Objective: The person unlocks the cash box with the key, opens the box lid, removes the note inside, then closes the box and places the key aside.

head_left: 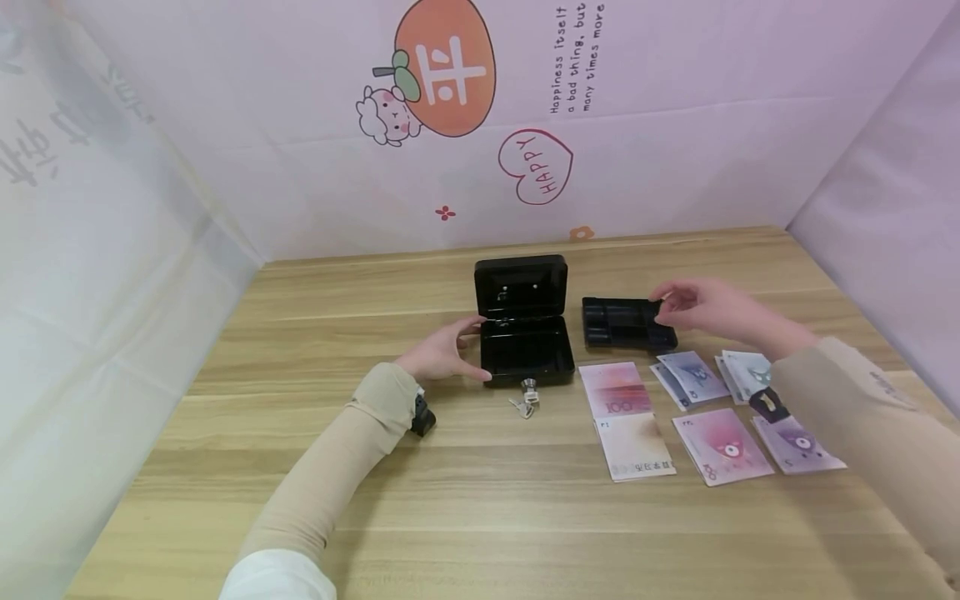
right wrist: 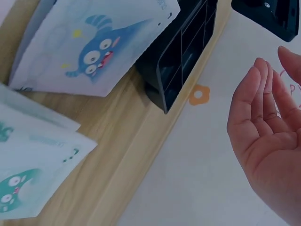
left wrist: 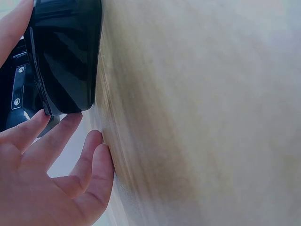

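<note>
A black cash box [head_left: 527, 348] stands on the table with its lid [head_left: 521, 285] raised and its inside bare. My left hand [head_left: 441, 350] holds the box at its left end, thumb at the front corner and fingers at the back; in the left wrist view two fingertips touch the dark casing [left wrist: 66, 56]. My right hand [head_left: 701, 310] hovers over the right end of a black compartment tray [head_left: 626, 323], its fingers loosely bent. Between thumb and fingers of the right hand [right wrist: 268, 127] nothing shows in the right wrist view, and the hand is apart from the tray [right wrist: 181, 56].
A small lock with keys [head_left: 528, 398] lies before the box. Piles of play banknotes [head_left: 617, 390] spread at the right: pink [head_left: 723, 448], purple [head_left: 798, 443], blue [head_left: 693, 377] and green [head_left: 744, 372]. A printed cloth [head_left: 637, 158] hangs behind the table [head_left: 450, 508].
</note>
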Demonstrator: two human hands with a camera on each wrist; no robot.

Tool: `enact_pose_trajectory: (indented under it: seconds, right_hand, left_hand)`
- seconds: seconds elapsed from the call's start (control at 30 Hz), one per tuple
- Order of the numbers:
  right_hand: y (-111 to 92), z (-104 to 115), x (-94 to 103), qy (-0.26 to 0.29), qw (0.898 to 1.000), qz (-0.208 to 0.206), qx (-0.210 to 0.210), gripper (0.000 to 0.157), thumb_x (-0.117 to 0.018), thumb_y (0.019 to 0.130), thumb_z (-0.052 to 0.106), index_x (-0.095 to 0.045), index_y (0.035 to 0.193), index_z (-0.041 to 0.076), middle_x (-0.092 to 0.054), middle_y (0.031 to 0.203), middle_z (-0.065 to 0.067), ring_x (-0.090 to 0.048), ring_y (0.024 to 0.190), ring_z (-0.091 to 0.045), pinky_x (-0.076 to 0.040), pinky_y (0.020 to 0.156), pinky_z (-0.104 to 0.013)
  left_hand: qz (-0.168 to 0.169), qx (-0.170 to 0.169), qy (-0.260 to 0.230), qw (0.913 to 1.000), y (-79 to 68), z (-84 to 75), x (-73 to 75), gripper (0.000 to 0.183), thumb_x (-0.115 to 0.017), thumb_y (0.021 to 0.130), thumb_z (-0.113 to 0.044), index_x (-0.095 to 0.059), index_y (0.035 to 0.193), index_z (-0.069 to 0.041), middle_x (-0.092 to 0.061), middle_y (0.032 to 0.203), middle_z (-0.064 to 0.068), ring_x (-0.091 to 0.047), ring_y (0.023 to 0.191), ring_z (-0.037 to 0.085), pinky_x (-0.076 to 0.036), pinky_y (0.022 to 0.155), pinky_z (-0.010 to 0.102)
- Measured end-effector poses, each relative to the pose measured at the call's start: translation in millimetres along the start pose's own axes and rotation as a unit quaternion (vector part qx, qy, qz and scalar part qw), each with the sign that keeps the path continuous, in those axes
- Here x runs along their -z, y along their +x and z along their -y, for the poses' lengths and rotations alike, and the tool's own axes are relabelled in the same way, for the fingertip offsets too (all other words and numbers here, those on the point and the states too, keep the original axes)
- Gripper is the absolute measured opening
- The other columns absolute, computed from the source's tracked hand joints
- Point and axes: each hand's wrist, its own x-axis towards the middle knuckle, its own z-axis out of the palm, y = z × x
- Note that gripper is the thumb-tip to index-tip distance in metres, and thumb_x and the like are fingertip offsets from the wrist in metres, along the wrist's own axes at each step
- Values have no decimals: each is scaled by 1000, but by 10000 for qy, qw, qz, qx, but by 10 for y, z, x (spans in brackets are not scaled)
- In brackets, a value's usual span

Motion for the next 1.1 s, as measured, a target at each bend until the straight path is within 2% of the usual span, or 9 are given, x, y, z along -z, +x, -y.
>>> enact_pose_trajectory:
  seconds: [0.23, 0.37, 0.47, 0.87, 1.1]
  right_hand:
    - [212, 58, -122, -310, 9982, -197, 483, 30, -66, 86, 7, -58, 111, -7, -67, 85, -7, -61, 78, -13, -50, 67, -21]
    - [289, 75, -207, -656, 9950, -231, 718, 29, -67, 82, 3, -58, 107, -9, -66, 82, -11, -64, 79, -22, -54, 72, -34]
    - [335, 65, -273, -966, 9915, -229, 844, 28, -68, 81, 2, -58, 105, -9, -65, 81, -13, -63, 78, -26, -53, 73, -42]
    - [461, 11, -437, -1785, 9788, -182, 991, 23, -67, 77, -2, -60, 98, -5, -62, 79, -12, -58, 76, -25, -50, 74, -46]
    - [490, 22, -484, -2328, 9664, -79, 1084, 19, -65, 76, -6, -63, 95, -4, -62, 78, -10, -58, 75, -25, -51, 74, -45]
  left_hand:
    - [-20, -27, 54, 10000, 5, 17, -4, 97, -82, 73, -19, -23, 150, -15, -32, 152, 12, -39, 133, 37, -36, 110, 41]
    - [-3, -28, 14, 10000, 12, 34, -10, 97, -82, 73, -19, -23, 150, -15, -32, 152, 12, -38, 134, 37, -36, 110, 42]
    - [-4, -29, -28, 10000, 13, 35, -8, 97, -82, 73, -19, -24, 150, -15, -32, 152, 12, -38, 134, 37, -36, 110, 43]
    - [5, -10, -15, 10000, -11, -3, -9, 97, -82, 73, -19, -23, 150, -15, -32, 152, 12, -38, 134, 37, -36, 110, 42]
    - [-19, -3, 51, 10000, -9, -9, -8, 97, -82, 73, -19, -24, 150, -15, -33, 152, 11, -39, 134, 36, -37, 110, 42]
